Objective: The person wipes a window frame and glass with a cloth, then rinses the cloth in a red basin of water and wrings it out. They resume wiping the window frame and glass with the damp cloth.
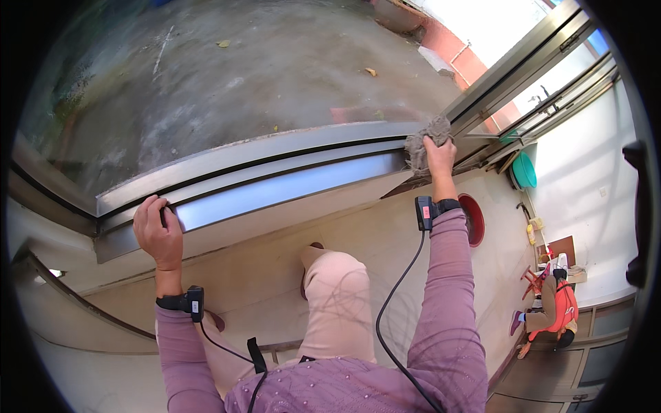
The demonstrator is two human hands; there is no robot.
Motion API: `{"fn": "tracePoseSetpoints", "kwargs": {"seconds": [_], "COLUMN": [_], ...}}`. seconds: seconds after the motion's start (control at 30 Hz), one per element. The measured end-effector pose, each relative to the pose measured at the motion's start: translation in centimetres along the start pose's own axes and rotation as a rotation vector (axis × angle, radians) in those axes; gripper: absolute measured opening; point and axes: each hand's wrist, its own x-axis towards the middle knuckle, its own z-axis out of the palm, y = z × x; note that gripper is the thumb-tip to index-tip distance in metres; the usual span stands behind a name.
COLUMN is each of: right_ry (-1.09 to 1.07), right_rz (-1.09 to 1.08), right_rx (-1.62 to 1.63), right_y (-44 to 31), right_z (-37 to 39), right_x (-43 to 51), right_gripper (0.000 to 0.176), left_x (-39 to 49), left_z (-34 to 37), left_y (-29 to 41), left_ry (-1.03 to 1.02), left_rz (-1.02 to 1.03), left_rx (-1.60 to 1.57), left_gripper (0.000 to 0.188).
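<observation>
My right hand [440,157] grips a grey, shaggy cloth [427,138], which lies against the right end of the metal window sill frame [289,178], by the upright frame post. At the left end of the same frame rests my left hand [159,229], its fingers curled over the inner edge; whether they hold anything is hidden. Between the hands runs a shiny metal strip with dark tracks beside it. A window pane [258,77] stands beyond the frame, with a grey concrete ground and a few leaves seen through it. Each wrist wears a black strapped device with a cable.
A red basin [471,220] stands on the tiled floor to the right of my right forearm. Farther right, a green basin [524,169] leans by the white wall. A person in an orange vest [565,310] is near a small red stool [529,281]. A curved dark edge [88,304] lies at left.
</observation>
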Motion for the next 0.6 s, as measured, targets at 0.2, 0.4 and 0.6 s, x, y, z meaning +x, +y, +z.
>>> {"fn": "tracePoseSetpoints", "kwargs": {"seconds": [0.2,0.4,0.6], "right_ry": [-0.016,0.008,0.066], "right_rz": [0.003,0.209,0.128], "right_rx": [-0.338,-0.384,-0.396], "right_y": [1.0,2.0,-1.7], "right_z": [5.0,4.0,4.0], "right_x": [-0.2,4.4,0.0], "right_gripper": [0.059,0.058,0.056], "left_x": [0.4,0.8,1.2], "left_z": [-0.2,-0.1,0.1], "left_y": [0.1,0.7,1.0], "left_ry": [-0.045,-0.024,0.024], "left_rz": [0.005,-0.006,-0.039], "left_rx": [0.022,0.054,0.027], "left_gripper": [0.016,0.017,0.018]}}
